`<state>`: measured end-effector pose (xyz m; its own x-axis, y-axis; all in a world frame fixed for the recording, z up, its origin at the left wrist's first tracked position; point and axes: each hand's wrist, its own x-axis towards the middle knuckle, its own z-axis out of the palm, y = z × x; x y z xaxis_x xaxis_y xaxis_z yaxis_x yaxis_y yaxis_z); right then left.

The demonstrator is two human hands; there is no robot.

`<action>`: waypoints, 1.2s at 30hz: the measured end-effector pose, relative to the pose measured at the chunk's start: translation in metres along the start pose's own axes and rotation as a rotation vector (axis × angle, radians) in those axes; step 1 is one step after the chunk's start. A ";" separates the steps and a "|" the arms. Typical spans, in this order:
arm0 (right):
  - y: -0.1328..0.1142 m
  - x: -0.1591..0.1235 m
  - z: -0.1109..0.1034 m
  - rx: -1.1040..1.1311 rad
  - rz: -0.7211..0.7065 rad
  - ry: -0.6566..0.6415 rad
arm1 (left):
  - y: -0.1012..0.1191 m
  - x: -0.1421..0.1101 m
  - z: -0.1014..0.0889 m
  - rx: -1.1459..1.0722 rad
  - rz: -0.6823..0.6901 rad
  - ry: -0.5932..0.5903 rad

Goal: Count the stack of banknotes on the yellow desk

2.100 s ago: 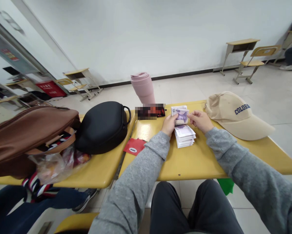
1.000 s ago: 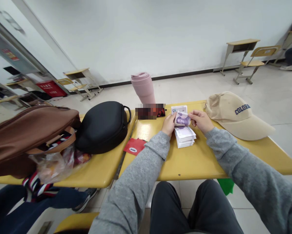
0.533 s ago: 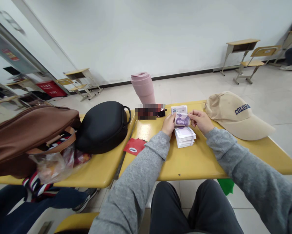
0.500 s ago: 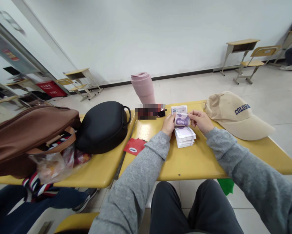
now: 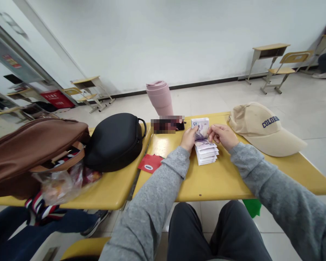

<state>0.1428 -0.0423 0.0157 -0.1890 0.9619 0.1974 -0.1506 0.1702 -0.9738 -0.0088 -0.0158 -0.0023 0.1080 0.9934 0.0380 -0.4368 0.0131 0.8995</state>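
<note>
A stack of purple and white banknotes [image 5: 201, 125], marked with a 5, is held in my left hand [image 5: 189, 138], with the thumb lying on its face. The near part of the notes [image 5: 207, 154] hangs folded down toward me, its edges fanned in several layers above the yellow desk. My right hand [image 5: 222, 135] is closed, thumb and fingers pinched together at the right edge of the stack. Whether a note is caught between those fingertips I cannot make out.
Beyond the notes lie a phone [image 5: 180, 125], partly blurred out, and a pink tumbler [image 5: 160, 98]. A beige cap [image 5: 266, 130] rests on the right, a red packet [image 5: 150, 163] on the left. On the adjoining desk are a black case [image 5: 115, 141] and a brown bag [image 5: 35, 152].
The note that my right hand was bending down has left its fingers and joined the folded part. The upper stack now lies flat, its face showing. My left hand has stayed in place.
</note>
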 end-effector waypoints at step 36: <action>-0.001 0.002 0.001 -0.036 0.002 0.123 | -0.002 0.003 -0.001 0.024 0.021 0.096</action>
<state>0.1412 -0.0406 0.0171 -0.0680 0.9809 0.1822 -0.1155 0.1736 -0.9780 -0.0090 -0.0123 -0.0044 0.0126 0.9998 0.0164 -0.4168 -0.0096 0.9090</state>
